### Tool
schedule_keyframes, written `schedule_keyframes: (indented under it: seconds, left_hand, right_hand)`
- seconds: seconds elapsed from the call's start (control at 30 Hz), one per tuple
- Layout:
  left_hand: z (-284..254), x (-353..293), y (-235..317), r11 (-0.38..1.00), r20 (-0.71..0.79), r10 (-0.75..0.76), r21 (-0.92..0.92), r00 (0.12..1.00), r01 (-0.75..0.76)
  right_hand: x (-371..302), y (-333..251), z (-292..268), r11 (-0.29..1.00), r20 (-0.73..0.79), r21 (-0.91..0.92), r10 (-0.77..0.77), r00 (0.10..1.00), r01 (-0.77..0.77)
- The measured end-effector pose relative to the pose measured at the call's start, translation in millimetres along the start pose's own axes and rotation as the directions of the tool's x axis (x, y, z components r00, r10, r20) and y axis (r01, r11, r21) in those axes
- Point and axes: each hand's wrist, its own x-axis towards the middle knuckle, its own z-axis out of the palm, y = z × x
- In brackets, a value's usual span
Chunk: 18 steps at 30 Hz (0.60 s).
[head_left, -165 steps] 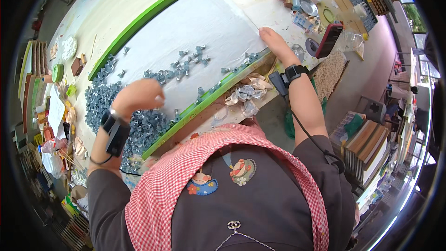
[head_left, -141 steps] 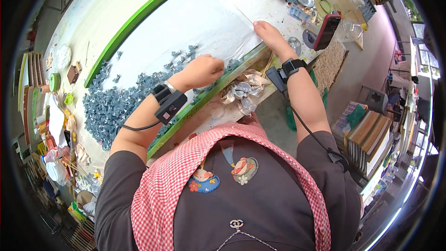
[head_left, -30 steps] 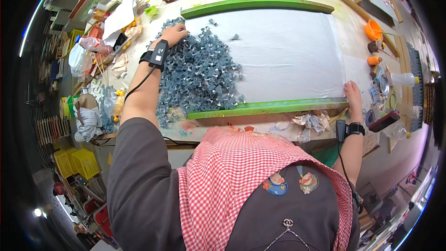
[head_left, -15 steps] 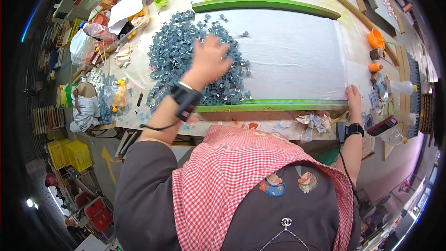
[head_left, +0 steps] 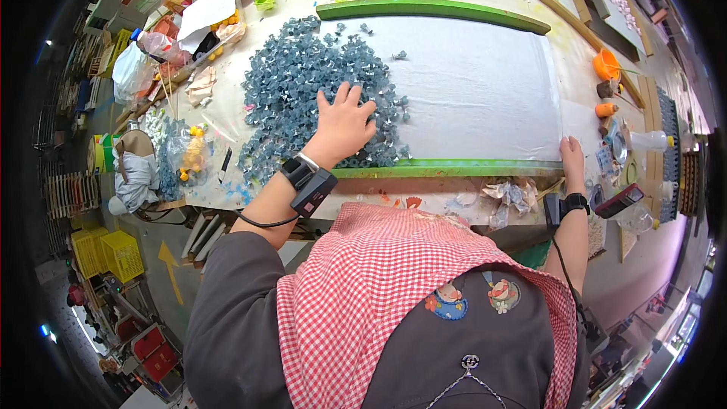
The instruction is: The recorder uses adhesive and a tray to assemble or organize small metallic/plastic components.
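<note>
A broad heap of small blue-grey artificial flowers [head_left: 284, 76] covers the left part of a white sheet [head_left: 477, 91]. My left hand [head_left: 344, 123] rests on the heap's near right side, fingers spread and pointing away from me, holding nothing that I can see. At the sheet's near right corner lies my right hand [head_left: 573, 159], its fingers stretched out close together by the end of the near green bar [head_left: 454, 170]. Whether that hand presses on the sheet or the bar I cannot make out. A few loose flowers [head_left: 399, 55] sit apart from the heap.
A second green bar [head_left: 432, 7] runs along the sheet's far side. Left of the heap lie a cluttered tray with a white paper [head_left: 208, 11] and a plastic bag [head_left: 132, 76]. On the right are an orange cup [head_left: 606, 64], a bottle [head_left: 651, 141] and crumpled paper [head_left: 511, 195] at the front edge.
My left hand has come a little nearer to me and lower, from above the heap down onto it. My right hand stays at the corner.
</note>
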Motion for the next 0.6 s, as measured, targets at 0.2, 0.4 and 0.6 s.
schedule_keyframes:
  seconds: [0.2, 0.4, 0.6]
  left_hand:
    - [-6.7, -15.2, -34.5, 0.994, 0.091, -0.075, -0.077, 0.993, 0.083]
    - [-3.2, -25.6, -61.4, 0.978, -0.055, -0.041, -0.206, 0.998, 0.029]
    - [-0.2, 31.9, 12.9, 0.946, -0.186, 0.188, -0.229, 0.964, -0.228]
  right_hand:
    - [4.5, 9.6, -3.3, 1.000, 0.006, 0.027, 0.000, 1.000, 0.000]
    - [-8.3, -9.2, 3.0, 1.000, -0.036, 0.010, -0.009, 0.999, 0.010]
    - [-10.7, -14.7, 2.6, 0.998, -0.034, -0.053, -0.021, 0.999, 0.019]
